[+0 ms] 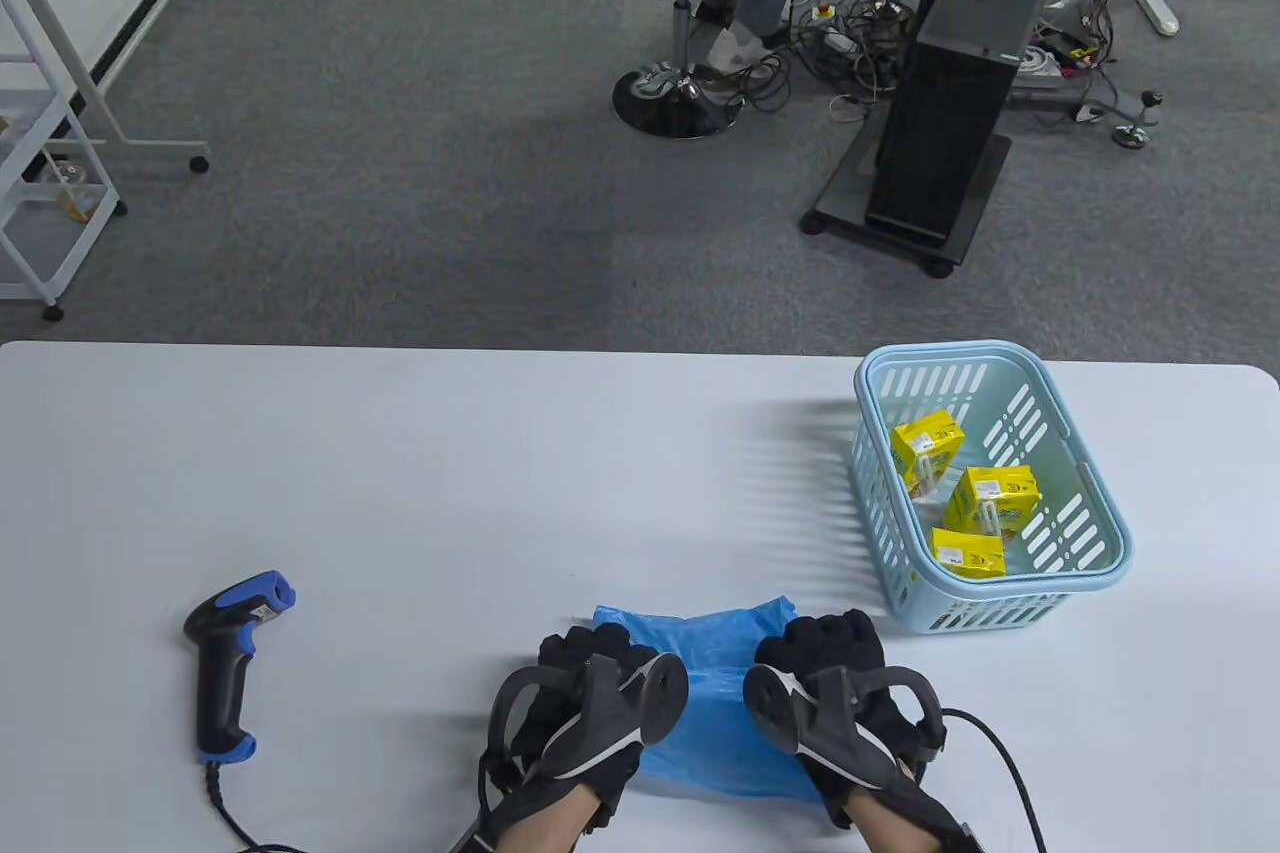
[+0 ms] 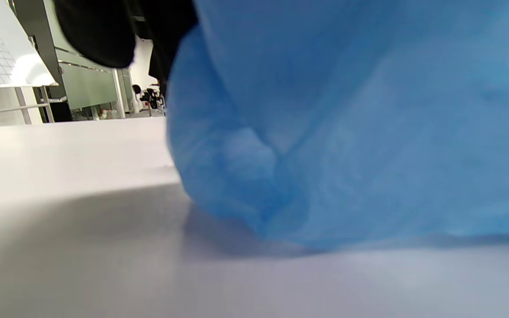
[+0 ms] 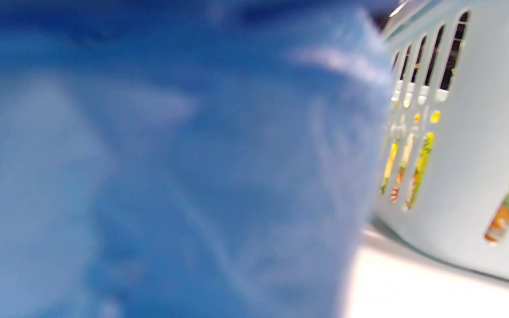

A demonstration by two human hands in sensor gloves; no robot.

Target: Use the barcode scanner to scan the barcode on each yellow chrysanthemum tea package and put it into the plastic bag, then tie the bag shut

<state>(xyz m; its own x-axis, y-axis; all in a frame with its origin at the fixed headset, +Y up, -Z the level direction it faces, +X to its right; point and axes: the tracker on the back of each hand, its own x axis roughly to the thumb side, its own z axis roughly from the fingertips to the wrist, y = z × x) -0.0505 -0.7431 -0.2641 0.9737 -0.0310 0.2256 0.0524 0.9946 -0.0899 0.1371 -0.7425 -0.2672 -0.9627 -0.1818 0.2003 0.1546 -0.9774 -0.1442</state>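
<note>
A blue plastic bag (image 1: pixel 712 683) lies crumpled at the table's near edge. My left hand (image 1: pixel 585 658) grips its left side and my right hand (image 1: pixel 825 648) grips its right side, fingers curled into the plastic. Up close the blue plastic bag (image 2: pixel 351 128) fills the left wrist view, with a gloved finger (image 2: pixel 95 31) above it, and the blue plastic bag (image 3: pixel 170 168) fills most of the right wrist view. Three yellow tea packages (image 1: pixel 928 448) (image 1: pixel 993 500) (image 1: pixel 967 552) lie in a light blue basket (image 1: pixel 1105 483). The black and blue barcode scanner (image 1: pixel 230 658) lies at the near left.
The basket (image 3: pixel 480 145) stands just right of the bag, at the table's right. The scanner's cable (image 1: pixel 225 808) trails off the near edge. Beyond the table are a chair base (image 1: pixel 675 98), a computer tower (image 1: pixel 950 108) and white racks (image 1: pixel 50 143).
</note>
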